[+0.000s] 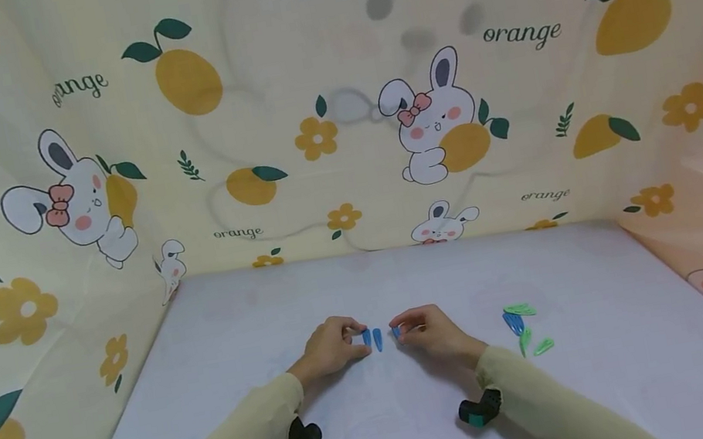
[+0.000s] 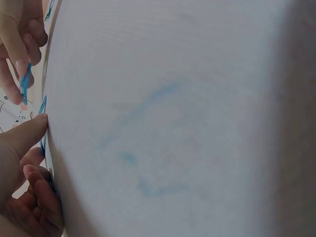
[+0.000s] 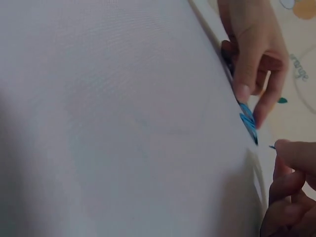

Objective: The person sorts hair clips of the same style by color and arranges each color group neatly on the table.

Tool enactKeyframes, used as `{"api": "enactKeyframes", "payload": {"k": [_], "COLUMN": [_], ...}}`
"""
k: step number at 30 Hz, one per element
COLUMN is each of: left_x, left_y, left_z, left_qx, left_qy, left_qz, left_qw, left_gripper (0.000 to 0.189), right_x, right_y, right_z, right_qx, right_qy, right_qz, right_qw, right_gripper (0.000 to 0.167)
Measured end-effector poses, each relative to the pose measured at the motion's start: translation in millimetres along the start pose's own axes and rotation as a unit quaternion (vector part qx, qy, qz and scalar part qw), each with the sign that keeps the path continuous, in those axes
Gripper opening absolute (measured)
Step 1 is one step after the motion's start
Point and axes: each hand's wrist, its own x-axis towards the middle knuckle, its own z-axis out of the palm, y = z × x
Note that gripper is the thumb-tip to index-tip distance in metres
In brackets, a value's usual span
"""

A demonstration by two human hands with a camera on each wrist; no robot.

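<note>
My left hand (image 1: 331, 346) spans a small blue hair clip (image 1: 367, 337) on the white table, thumb at its near end and a finger at its far end. A second blue hair clip (image 1: 378, 339) lies just to the right, nearly parallel to it. Farther right, my right hand (image 1: 432, 328) pinches another blue hair clip (image 1: 396, 332) between thumb and fingertip. That clip hangs from the fingertips in the left wrist view, while only its dark tip (image 3: 272, 147) shows past my thumb in the right wrist view.
To the right lies a loose group of hair clips, several green ones (image 1: 544, 346) and blue ones (image 1: 514, 322) overlapping. A printed cloth (image 1: 273, 92) with rabbits and oranges walls the white table (image 1: 235, 318) at the back and sides.
</note>
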Motion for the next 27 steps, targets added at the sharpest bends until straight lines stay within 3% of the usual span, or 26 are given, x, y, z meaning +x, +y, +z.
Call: {"api": "enactKeyframes", "payload": {"k": [9, 14, 17, 27], "left_x": [1.0, 1.2, 0.6, -1.2], "left_y": [-0.7, -1.4, -1.4, 0.1], "left_z": [-0.9, -0.8, -0.7, -1.8], "left_qx": [0.005, 0.004, 0.002, 0.003], "left_qy": [0.002, -0.002, -0.004, -0.003], "left_qz": [0.006, 0.007, 0.01, 0.015], "left_qw": [1.0, 1.0, 0.9999, 0.9999], "left_gripper": [0.039, 0.039, 0.039, 0.039], "right_x": [8.6, 7.9, 7.3, 8.3], "right_y": [-8, -16, -18, -13], "right_z": [18, 24, 25, 26], "right_qx": [-0.056, -0.135, -0.156, -0.13], "right_qy": [0.023, 0.049, 0.054, 0.06], "right_qz": [0.014, 0.054, 0.066, 0.063], "right_qw": [0.9981, 0.9881, 0.9841, 0.9876], "right_gripper": [0.023, 0.022, 0.023, 0.022]}}
